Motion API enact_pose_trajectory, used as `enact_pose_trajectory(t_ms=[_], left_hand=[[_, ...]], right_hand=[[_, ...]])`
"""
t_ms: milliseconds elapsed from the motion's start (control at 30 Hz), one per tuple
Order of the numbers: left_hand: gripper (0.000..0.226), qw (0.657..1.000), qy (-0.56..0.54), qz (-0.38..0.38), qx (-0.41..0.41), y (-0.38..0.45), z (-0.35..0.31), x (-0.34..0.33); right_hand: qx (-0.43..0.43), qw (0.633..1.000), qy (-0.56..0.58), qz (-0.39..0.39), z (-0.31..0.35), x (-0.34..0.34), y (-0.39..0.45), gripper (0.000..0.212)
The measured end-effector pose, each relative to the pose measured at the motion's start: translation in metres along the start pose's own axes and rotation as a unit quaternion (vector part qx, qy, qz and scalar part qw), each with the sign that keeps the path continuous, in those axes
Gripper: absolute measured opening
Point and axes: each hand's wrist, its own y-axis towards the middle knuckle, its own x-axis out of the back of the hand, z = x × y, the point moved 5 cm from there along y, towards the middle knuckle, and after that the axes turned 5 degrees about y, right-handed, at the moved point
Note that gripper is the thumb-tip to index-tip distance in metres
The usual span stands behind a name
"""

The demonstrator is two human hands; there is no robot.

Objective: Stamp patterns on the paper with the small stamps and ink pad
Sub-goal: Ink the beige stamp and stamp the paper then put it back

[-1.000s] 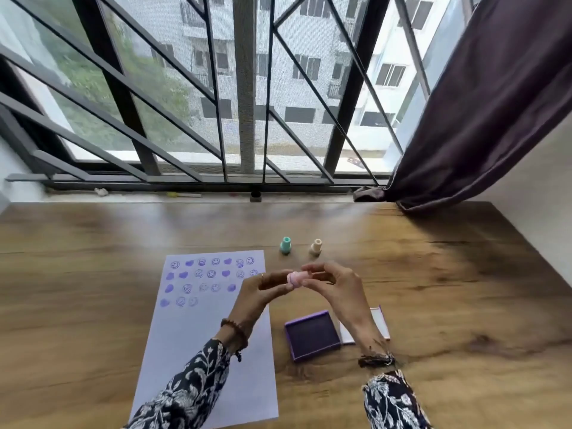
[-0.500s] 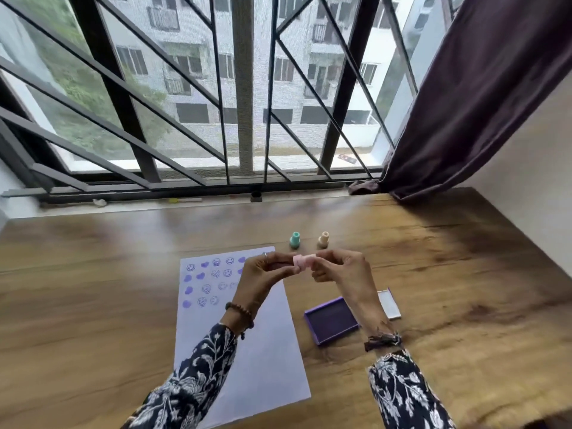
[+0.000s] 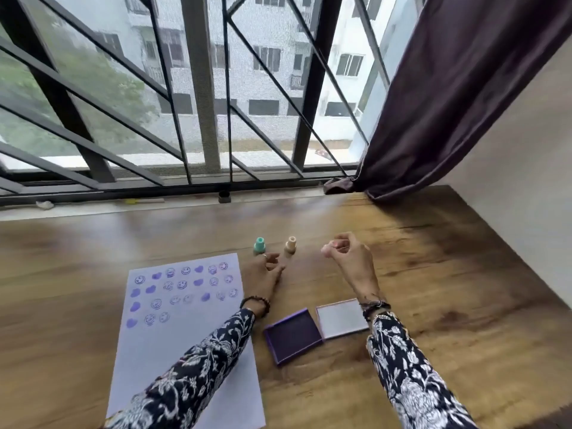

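Over the wooden table (image 3: 433, 274), right hand (image 3: 349, 255) pinches pink stamp (image 3: 325, 249); left hand (image 3: 263, 270) loosely open.

paper (image 3: 185, 335) flat, part-stamped | ink pad (image 3: 293, 335) open | teal stamp (image 3: 259, 245), beige stamp (image 3: 290, 244) upright

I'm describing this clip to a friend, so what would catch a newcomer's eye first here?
First, the white paper on the wooden table, its upper half filled with purple smileys and hearts. Right of it lies the open purple ink pad. Further back, the right hand pinches a pink stamp, while the left hand reaches toward the teal stamp and beige stamp.
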Motion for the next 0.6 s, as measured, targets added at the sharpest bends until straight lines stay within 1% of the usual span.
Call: enact_pose_trajectory(t_ms=[100, 233, 333, 433, 533, 600], left_hand=[[0.031, 0.999, 0.026, 0.007, 0.029, 0.016, 0.001, -0.018], [0.041, 0.997, 0.063, -0.004, 0.032, 0.035, -0.005, -0.027], [0.035, 0.993, 0.114, 0.000, 0.017, 0.045, -0.011, -0.035], [0.025, 0.992, 0.123, -0.011, 0.007, 0.044, -0.015, -0.039], [0.024, 0.995, 0.103, -0.016, -0.003, 0.040, -0.017, -0.040], [0.022, 0.996, 0.085, -0.009, -0.015, 0.034, -0.020, -0.038]], right_hand=[[0.012, 1.000, -0.024, 0.000, -0.012, 0.001, 0.029, 0.023], [0.021, 0.998, -0.044, 0.030, -0.021, -0.006, 0.054, 0.022], [0.030, 0.996, -0.066, 0.057, -0.025, -0.017, 0.062, 0.021], [0.028, 0.994, -0.081, 0.068, -0.027, -0.023, 0.064, 0.022], [0.028, 0.995, -0.080, 0.058, -0.021, -0.020, 0.059, 0.028], [0.041, 0.996, -0.078, 0.029, -0.012, -0.016, 0.049, 0.030]])
